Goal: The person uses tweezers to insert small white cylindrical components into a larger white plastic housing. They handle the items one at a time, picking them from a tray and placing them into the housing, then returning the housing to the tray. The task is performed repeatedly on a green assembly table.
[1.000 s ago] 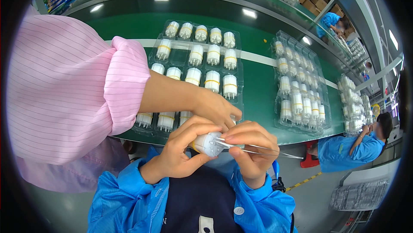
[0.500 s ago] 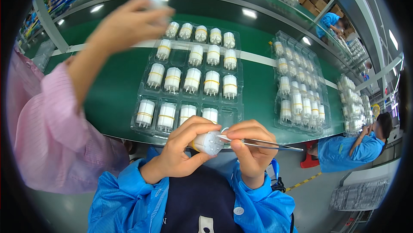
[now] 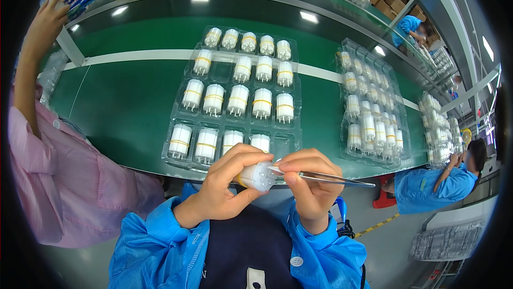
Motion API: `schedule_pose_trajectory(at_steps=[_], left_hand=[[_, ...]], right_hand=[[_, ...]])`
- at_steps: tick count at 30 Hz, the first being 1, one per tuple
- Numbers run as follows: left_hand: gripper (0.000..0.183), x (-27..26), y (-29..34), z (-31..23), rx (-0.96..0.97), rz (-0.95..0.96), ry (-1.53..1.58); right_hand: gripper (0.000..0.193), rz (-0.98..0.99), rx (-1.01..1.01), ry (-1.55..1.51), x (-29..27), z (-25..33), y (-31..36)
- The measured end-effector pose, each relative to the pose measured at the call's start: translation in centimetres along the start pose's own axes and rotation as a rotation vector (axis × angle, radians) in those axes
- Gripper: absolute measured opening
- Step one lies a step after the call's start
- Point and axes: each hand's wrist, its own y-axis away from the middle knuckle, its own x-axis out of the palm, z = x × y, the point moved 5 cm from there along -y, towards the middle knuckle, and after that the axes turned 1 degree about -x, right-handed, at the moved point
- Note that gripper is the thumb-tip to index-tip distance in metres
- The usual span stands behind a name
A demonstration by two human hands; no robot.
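White cylinder [image 3: 257, 177] just in front of the clear tray [image 3: 282, 142]
Left hand [image 3: 223, 188] clamps it, fingers wrapped; right hand [image 3: 311, 185] pinches tweezers [image 3: 342, 180]. Nearer than the tray, a dark top [image 3: 247, 249] bears half-hidden lettering [image 3: 204, 274].

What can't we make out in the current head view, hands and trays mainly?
All head view:
White part: much of its side is covered by the left hand.
Tweezer-like tool: right hand covers some; tip contact is too small to tell.
Near tray: front edge partly hidden behind the hands.
Far-right stacks: too small, overlapping to count.
Pink-clad co-worker: head cut off at left.
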Motion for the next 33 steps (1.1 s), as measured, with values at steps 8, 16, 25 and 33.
schedule_pose_trajectory(at_steps=[8,16,25,33], left_hand=[[0.054,0.0,-0.1,-0.6,0.029,-0.004,-0.139],[0.056,0.5,-0.7,0.3,0.115,-0.119,-0.124],[0.063,1.0,0.1,0.3,0.090,-0.121,-0.217],[0.057,0.9,-0.1,-0.3,0.175,-0.157,-0.356]], right_hand=[[0.012,0.095,-0.051,0.136,0.2,0.7,-0.7],[0.013,-0.101,-0.046,-0.155,-0.2,1.2,0.5],[0.013,-0.149,0.017,-0.071,0.4,-0.2,1.4],[0.012,-0.132,-0.001,-0.080,0.8,-0.2,1.3]])
